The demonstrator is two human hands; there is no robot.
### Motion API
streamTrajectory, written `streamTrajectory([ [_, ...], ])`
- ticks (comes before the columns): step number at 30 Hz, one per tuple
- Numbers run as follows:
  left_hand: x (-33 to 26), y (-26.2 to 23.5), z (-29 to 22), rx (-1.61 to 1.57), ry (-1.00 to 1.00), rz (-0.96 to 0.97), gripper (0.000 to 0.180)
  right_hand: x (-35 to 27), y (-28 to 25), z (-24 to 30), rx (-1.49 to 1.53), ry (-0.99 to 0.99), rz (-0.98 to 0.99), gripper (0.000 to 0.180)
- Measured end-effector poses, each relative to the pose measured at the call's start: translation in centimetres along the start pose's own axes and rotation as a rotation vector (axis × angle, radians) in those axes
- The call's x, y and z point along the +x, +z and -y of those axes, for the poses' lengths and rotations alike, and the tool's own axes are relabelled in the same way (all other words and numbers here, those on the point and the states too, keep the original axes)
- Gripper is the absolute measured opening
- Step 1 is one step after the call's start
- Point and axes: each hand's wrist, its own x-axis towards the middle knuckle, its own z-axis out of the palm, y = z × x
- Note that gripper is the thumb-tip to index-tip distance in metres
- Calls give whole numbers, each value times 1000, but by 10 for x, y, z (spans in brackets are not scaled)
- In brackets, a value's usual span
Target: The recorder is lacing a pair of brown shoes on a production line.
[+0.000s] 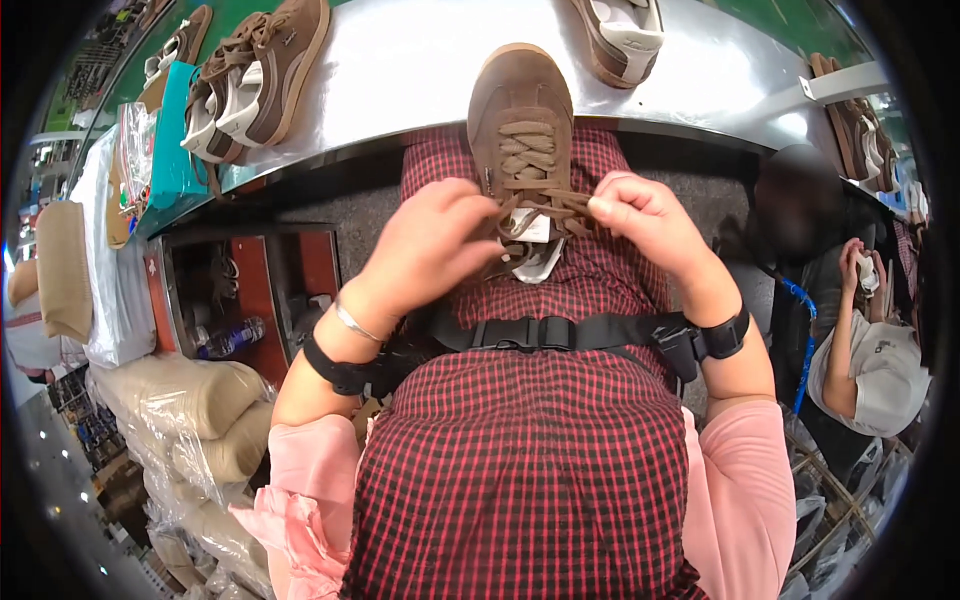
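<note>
A brown sneaker (521,110) with a gum-coloured sole edge rests on my lap, toe pointing away, against the table edge. Its brown shoelace (545,190) is threaded up the front, and loose ends lie over the white tongue label (530,226). My right hand (645,220) is closed, pinching a lace end between thumb and fingertips on the shoe's right side. Beside the left side of the opening, my left hand (430,240) has half-curled fingers and a separate thumb at the laces. It is slightly blurred, and its grip on the lace is unclear.
A shiny metal table (400,70) spans the front. Brown sneakers (285,75) stand at its left beside a teal box (178,140); another sneaker (620,40) is at the far middle. Plastic-wrapped beige bundles (190,400) are at left. A co-worker in grey (870,375) is at right.
</note>
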Motion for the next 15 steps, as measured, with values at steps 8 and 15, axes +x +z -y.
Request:
streamTrajectory([
  [8, -14, -23, 11, -145, -263, -223, 8, 5, -3, 0, -97, -161, -267, 21],
  [15, 17, 18, -2, 368, 232, 3, 25, 93, 34, 68, -776, -945, -349, 32],
])
